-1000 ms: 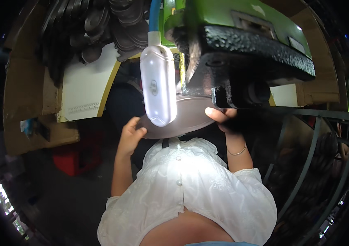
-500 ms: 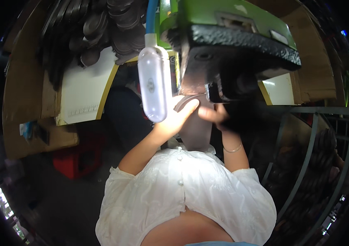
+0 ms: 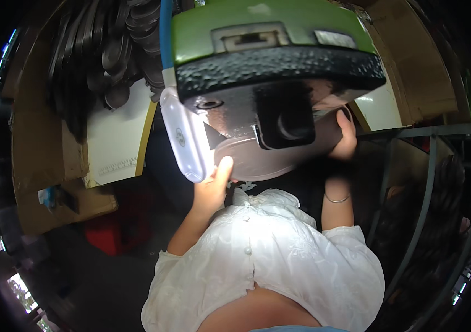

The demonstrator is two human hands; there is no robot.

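Observation:
A smooth brown shoe sole [image 3: 257, 160] lies crosswise beneath the black underside of a green machine head [image 3: 268, 33], which hides its middle. My left hand [image 3: 213, 185] grips the sole's left end, thumb on top. At the other end my right hand [image 3: 346, 138] is closed on the sole's upturned edge, with the thumb along it. Right beside my left hand hangs a pale, rounded translucent tube [image 3: 183, 135] on a blue hose [image 3: 166, 39].
Dark soles [image 3: 119, 50] are piled on a white, yellow-edged tabletop [image 3: 116, 138] at the left. Cardboard [image 3: 39, 127] flanks it, with another cardboard piece [image 3: 412, 55] at the right. A red crate [image 3: 108, 232] stands low left; a metal rack [image 3: 432, 182] holds dark items at the right.
The sole has turned from pointing toward me to lying crosswise. My hands have moved apart, the right one outward to the far end. The whole view has shifted.

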